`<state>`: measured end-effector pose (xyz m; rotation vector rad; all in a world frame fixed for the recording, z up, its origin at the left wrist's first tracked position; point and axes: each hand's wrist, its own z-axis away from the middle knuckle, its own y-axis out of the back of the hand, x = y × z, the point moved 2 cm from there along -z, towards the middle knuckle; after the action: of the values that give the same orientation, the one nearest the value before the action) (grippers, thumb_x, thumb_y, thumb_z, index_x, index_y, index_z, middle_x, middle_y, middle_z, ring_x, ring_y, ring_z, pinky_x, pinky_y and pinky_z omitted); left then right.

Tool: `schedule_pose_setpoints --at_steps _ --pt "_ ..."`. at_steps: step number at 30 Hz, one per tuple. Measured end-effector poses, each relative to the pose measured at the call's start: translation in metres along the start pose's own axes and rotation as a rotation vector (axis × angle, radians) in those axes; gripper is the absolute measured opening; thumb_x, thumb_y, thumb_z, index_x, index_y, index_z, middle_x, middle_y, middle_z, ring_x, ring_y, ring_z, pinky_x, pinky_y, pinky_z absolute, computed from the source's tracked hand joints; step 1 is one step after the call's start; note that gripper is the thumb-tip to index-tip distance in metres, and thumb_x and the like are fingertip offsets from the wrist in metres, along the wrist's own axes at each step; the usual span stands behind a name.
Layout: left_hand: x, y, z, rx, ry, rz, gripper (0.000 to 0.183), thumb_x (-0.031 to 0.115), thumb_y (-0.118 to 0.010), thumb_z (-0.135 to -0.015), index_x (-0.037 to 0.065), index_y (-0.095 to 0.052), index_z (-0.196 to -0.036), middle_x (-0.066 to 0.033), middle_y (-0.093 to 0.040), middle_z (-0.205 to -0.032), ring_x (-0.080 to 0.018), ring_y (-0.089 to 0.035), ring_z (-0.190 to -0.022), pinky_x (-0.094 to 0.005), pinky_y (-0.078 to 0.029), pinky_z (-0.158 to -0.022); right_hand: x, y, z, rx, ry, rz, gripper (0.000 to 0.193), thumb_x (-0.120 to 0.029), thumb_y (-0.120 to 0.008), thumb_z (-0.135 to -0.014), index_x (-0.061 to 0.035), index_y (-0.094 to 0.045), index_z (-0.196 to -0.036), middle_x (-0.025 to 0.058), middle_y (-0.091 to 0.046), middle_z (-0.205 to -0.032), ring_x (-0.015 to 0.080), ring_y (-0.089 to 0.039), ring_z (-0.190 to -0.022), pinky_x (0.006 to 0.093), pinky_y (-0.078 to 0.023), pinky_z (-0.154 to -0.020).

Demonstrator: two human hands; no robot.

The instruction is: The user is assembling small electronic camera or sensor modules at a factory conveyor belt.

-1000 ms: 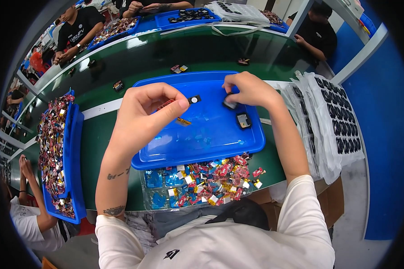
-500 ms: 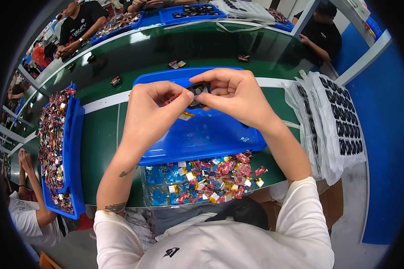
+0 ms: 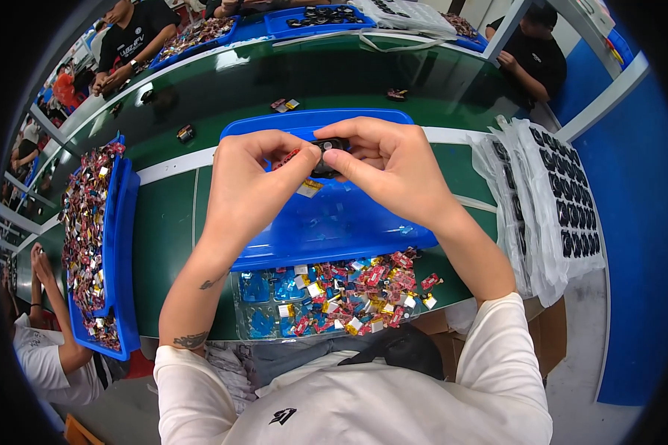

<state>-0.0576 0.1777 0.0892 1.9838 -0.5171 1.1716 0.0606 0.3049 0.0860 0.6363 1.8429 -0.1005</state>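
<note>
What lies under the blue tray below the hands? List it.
Under the blue tray's near edge, a clear tray of small red, blue and gold packets sticks out on the green table. How far it reaches beneath is covered by the tray.

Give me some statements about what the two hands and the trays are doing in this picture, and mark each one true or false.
1. Both hands hold a small black part together above the blue tray. True.
2. The left hand rests flat on the green table. False: it is raised, pinching at the part.
3. A clear tray of small colourful pieces lies near the person's body. True.
4. The stacked bags of black parts lie on the person's left. False: on the right.
5. The right hand is empty. False: it grips the part.
</note>
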Motion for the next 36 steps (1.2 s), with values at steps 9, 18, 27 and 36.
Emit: schedule_pose_setpoints --at_steps 9,18,27,36 --pt "0.009 -0.002 0.006 0.004 0.042 0.194 0.014 0.012 -0.071 -0.081 -0.002 -0.071 -0.084 -0.0040 -0.067 -0.073 -0.0058 -0.060 -0.068 -0.0191 -0.046 -0.063 0.006 0.002 -0.001 0.139 0.142 -0.006 0.013 -0.002 -0.063 -0.083 0.0045 -0.066 -0.094 0.0103 -0.070 -0.082 0.0121 -0.068 -0.073 0.0221 -0.054 -0.064" --pt "0.015 0.003 0.005 0.012 -0.052 0.018 0.014 0.012 -0.072 -0.081 -0.002 -0.069 -0.082 -0.0042 -0.067 -0.074 -0.0064 -0.060 -0.069 -0.0195 -0.046 -0.064 0.002 0.011 -0.006 0.180 0.070 -0.142 0.010 -0.002 -0.066 -0.081 0.0023 -0.065 -0.090 0.0080 -0.069 -0.081 0.0083 -0.065 -0.071 0.0197 -0.051 -0.063" --pt "0.006 -0.004 0.003 -0.146 0.041 0.480 0.016 0.013 -0.073 -0.081 -0.002 -0.068 -0.085 -0.0074 -0.068 -0.078 -0.0089 -0.062 -0.073 -0.0215 -0.049 -0.067 -0.002 0.008 0.000 0.185 0.151 -0.068 0.013 0.000 -0.065 -0.081 0.0033 -0.064 -0.093 0.0074 -0.068 -0.079 0.0083 -0.065 -0.070 0.0198 -0.052 -0.061" --pt "0.004 0.003 -0.002 0.012 0.093 0.362 0.022 0.013 -0.073 -0.080 -0.004 -0.065 -0.092 -0.0078 -0.068 -0.075 -0.0079 -0.061 -0.068 -0.0185 -0.043 -0.062 -0.005 0.002 0.002 0.137 0.192 -0.139 0.017 -0.002 -0.062 -0.086 0.0048 -0.064 -0.102 0.0100 -0.068 -0.092 0.0115 -0.066 -0.084 0.0227 -0.054 -0.075"
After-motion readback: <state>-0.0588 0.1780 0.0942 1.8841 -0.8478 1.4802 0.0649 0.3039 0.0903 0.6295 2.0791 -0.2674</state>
